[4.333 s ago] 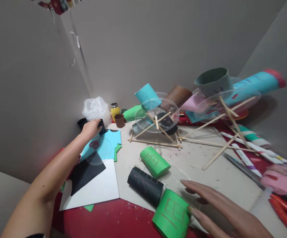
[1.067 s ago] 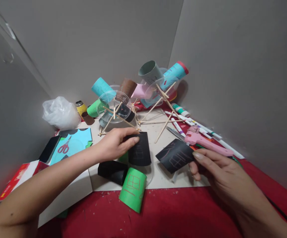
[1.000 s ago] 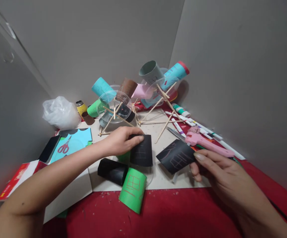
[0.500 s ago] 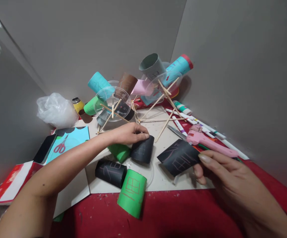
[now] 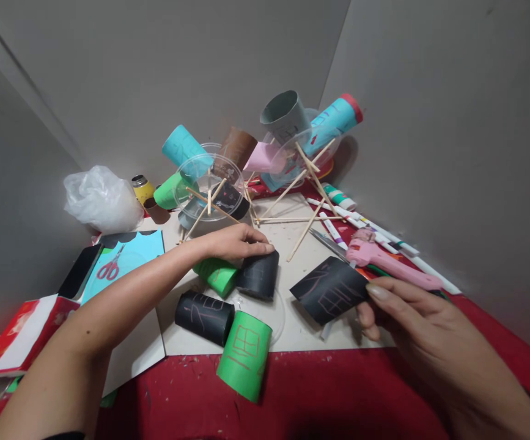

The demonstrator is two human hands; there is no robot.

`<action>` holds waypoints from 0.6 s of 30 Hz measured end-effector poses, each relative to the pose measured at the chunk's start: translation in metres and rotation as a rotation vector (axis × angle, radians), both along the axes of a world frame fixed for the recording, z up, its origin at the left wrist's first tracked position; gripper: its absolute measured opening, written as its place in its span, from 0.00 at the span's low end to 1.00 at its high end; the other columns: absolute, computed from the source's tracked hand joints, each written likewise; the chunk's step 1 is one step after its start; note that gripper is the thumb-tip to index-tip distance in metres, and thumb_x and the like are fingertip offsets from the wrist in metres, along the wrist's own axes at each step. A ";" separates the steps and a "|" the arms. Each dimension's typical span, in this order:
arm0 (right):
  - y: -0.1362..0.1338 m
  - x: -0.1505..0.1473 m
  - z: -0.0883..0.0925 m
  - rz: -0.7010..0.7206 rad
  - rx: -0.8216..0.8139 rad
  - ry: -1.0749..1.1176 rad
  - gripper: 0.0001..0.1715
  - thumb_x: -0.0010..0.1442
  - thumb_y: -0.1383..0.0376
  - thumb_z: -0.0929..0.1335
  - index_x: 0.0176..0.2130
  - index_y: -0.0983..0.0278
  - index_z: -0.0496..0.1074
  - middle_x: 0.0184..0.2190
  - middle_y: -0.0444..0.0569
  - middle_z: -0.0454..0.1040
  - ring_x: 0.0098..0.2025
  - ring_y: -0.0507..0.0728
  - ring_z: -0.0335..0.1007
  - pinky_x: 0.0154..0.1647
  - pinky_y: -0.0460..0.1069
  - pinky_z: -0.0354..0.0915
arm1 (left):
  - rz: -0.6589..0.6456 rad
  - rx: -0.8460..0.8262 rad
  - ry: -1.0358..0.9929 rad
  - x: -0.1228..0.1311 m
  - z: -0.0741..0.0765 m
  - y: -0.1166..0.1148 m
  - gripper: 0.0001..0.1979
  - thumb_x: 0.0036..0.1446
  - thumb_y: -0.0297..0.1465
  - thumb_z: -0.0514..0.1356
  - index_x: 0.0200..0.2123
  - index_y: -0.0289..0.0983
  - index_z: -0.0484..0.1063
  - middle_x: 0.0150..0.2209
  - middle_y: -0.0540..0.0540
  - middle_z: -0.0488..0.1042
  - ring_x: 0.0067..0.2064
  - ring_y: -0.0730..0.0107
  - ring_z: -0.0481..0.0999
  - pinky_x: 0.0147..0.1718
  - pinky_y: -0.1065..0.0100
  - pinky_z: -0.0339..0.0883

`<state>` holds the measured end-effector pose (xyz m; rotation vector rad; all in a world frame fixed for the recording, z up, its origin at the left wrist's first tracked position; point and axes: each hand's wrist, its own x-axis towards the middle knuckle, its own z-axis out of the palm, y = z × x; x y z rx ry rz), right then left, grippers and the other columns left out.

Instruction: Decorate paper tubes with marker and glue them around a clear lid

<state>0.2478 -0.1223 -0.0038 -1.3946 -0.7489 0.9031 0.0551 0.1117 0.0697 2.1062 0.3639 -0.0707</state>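
My right hand (image 5: 411,324) pinches a black paper tube (image 5: 331,290) by its right end, thumb and fingers closed on its edge. Drawn lines like a window mark this tube's side. Farther left, my left hand (image 5: 244,242) has its fingertips closed on the upper rim of another black paper tube (image 5: 258,278); some fingers are hidden. That tube stands on a clear plastic disc (image 5: 277,318) beside a green paper tube (image 5: 219,278). Nearer me lie a third black tube (image 5: 204,318) and a green tube with a drawn window (image 5: 246,354).
Behind stand two wheel-like frames of wooden sticks (image 5: 310,168) and clear discs carrying coloured tubes. A pink glue gun (image 5: 384,260), scissors (image 5: 333,244) and markers (image 5: 333,229) lie right. Left are a plastic bag (image 5: 102,198), blue paper (image 5: 150,250) and red-handled scissors (image 5: 109,269).
My left hand and the black tube under it have shifted slightly left, nudging the green tube beside it. My right hand holds its tube in nearly the same place. The view has tilted slightly.
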 end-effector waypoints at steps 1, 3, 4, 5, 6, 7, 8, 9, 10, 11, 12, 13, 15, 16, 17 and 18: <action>0.000 0.000 0.000 -0.001 0.000 0.006 0.24 0.53 0.43 0.77 0.30 0.60 0.76 0.19 0.43 0.73 0.19 0.49 0.66 0.23 0.42 0.66 | 0.011 -0.007 0.010 -0.001 -0.001 0.000 0.15 0.66 0.36 0.58 0.29 0.33 0.72 0.27 0.53 0.67 0.30 0.74 0.65 0.34 0.71 0.62; -0.001 -0.001 -0.001 0.007 -0.002 0.006 0.24 0.55 0.44 0.77 0.29 0.61 0.76 0.19 0.42 0.72 0.20 0.49 0.66 0.23 0.42 0.65 | 0.037 -0.020 0.020 -0.002 -0.002 0.001 0.15 0.67 0.37 0.58 0.32 0.33 0.74 0.27 0.53 0.68 0.29 0.75 0.65 0.33 0.72 0.62; -0.001 0.000 -0.001 0.011 -0.002 0.002 0.23 0.55 0.45 0.76 0.29 0.61 0.75 0.19 0.43 0.73 0.20 0.49 0.66 0.23 0.42 0.65 | 0.048 -0.022 0.018 -0.003 -0.003 0.001 0.14 0.67 0.37 0.59 0.33 0.33 0.75 0.28 0.53 0.69 0.29 0.75 0.65 0.33 0.72 0.62; -0.001 0.000 -0.002 0.014 -0.004 0.000 0.23 0.56 0.45 0.76 0.29 0.61 0.75 0.20 0.43 0.73 0.20 0.49 0.66 0.23 0.42 0.65 | 0.059 -0.023 0.012 -0.004 -0.004 0.002 0.13 0.67 0.37 0.59 0.35 0.33 0.76 0.29 0.52 0.70 0.29 0.76 0.66 0.33 0.72 0.63; -0.001 0.000 -0.003 0.016 -0.006 0.001 0.23 0.55 0.45 0.76 0.29 0.61 0.75 0.20 0.43 0.73 0.20 0.49 0.66 0.23 0.42 0.64 | 0.070 -0.024 0.006 -0.005 -0.006 0.003 0.13 0.67 0.37 0.59 0.38 0.33 0.77 0.30 0.51 0.72 0.29 0.76 0.66 0.33 0.72 0.64; -0.001 0.000 -0.003 0.013 -0.007 0.005 0.23 0.55 0.45 0.77 0.29 0.61 0.76 0.20 0.43 0.74 0.20 0.49 0.66 0.22 0.42 0.64 | 0.082 -0.029 0.004 -0.006 -0.007 0.003 0.13 0.67 0.37 0.60 0.40 0.33 0.77 0.32 0.50 0.73 0.29 0.76 0.67 0.33 0.72 0.65; -0.001 0.000 -0.004 0.005 -0.006 0.010 0.22 0.54 0.45 0.77 0.30 0.60 0.76 0.19 0.43 0.74 0.20 0.50 0.66 0.22 0.42 0.64 | 0.094 -0.037 0.007 -0.006 -0.008 0.004 0.13 0.67 0.38 0.60 0.43 0.33 0.77 0.33 0.49 0.74 0.29 0.76 0.68 0.32 0.72 0.65; -0.001 0.000 -0.004 -0.002 -0.004 0.013 0.22 0.54 0.45 0.77 0.30 0.60 0.76 0.19 0.43 0.73 0.20 0.50 0.66 0.22 0.42 0.64 | 0.108 -0.048 0.013 -0.007 -0.009 0.005 0.14 0.67 0.38 0.60 0.45 0.33 0.77 0.35 0.48 0.75 0.29 0.76 0.69 0.31 0.72 0.66; -0.001 0.000 -0.005 -0.007 -0.001 0.015 0.22 0.54 0.45 0.77 0.30 0.60 0.76 0.19 0.43 0.73 0.19 0.50 0.66 0.22 0.42 0.64 | 0.124 -0.057 0.018 -0.008 -0.010 0.006 0.14 0.67 0.38 0.60 0.46 0.33 0.77 0.36 0.47 0.76 0.29 0.75 0.70 0.30 0.72 0.67; -0.001 -0.001 -0.005 -0.009 0.002 0.015 0.22 0.54 0.46 0.77 0.30 0.60 0.76 0.19 0.43 0.73 0.20 0.50 0.66 0.22 0.42 0.65 | 0.140 -0.057 0.020 -0.009 -0.010 0.006 0.15 0.67 0.38 0.60 0.47 0.33 0.77 0.37 0.47 0.77 0.29 0.75 0.71 0.29 0.72 0.67; -0.001 -0.001 -0.005 -0.010 0.006 0.011 0.22 0.54 0.46 0.77 0.30 0.60 0.76 0.19 0.43 0.73 0.20 0.50 0.66 0.22 0.42 0.65 | 0.154 -0.045 0.016 -0.011 -0.010 0.007 0.15 0.67 0.38 0.60 0.48 0.33 0.77 0.38 0.46 0.77 0.29 0.75 0.71 0.29 0.71 0.68; -0.001 -0.002 -0.005 -0.007 0.007 0.005 0.22 0.54 0.46 0.77 0.29 0.60 0.76 0.19 0.43 0.73 0.20 0.50 0.66 0.22 0.42 0.65 | 0.169 -0.024 0.008 -0.012 -0.009 0.007 0.16 0.67 0.38 0.60 0.49 0.33 0.77 0.39 0.45 0.78 0.29 0.75 0.72 0.29 0.71 0.68; -0.001 -0.002 -0.005 -0.002 0.009 -0.005 0.23 0.54 0.45 0.77 0.28 0.60 0.76 0.19 0.43 0.73 0.20 0.50 0.66 0.22 0.42 0.65 | 0.204 0.044 -0.021 -0.016 -0.007 0.008 0.17 0.66 0.38 0.60 0.51 0.33 0.76 0.42 0.44 0.79 0.29 0.75 0.72 0.31 0.71 0.68; -0.001 -0.002 -0.005 -0.003 0.011 -0.005 0.22 0.54 0.45 0.77 0.28 0.60 0.76 0.19 0.43 0.73 0.20 0.50 0.66 0.22 0.42 0.65 | 0.220 0.082 -0.037 -0.019 -0.005 0.008 0.17 0.66 0.38 0.60 0.51 0.32 0.76 0.42 0.43 0.79 0.29 0.75 0.72 0.32 0.70 0.68; 0.000 -0.002 -0.005 -0.005 0.013 -0.002 0.22 0.54 0.46 0.77 0.29 0.60 0.76 0.19 0.43 0.73 0.20 0.49 0.66 0.22 0.42 0.65 | 0.237 0.114 -0.057 -0.022 -0.004 0.009 0.17 0.66 0.38 0.60 0.51 0.32 0.76 0.43 0.43 0.79 0.30 0.74 0.73 0.33 0.70 0.69; 0.000 -0.003 -0.005 -0.010 0.014 0.008 0.22 0.54 0.46 0.77 0.30 0.60 0.76 0.19 0.43 0.73 0.19 0.50 0.66 0.21 0.42 0.65 | 0.256 0.138 -0.084 -0.025 -0.003 0.009 0.17 0.66 0.38 0.60 0.50 0.32 0.77 0.43 0.43 0.79 0.32 0.73 0.74 0.34 0.70 0.69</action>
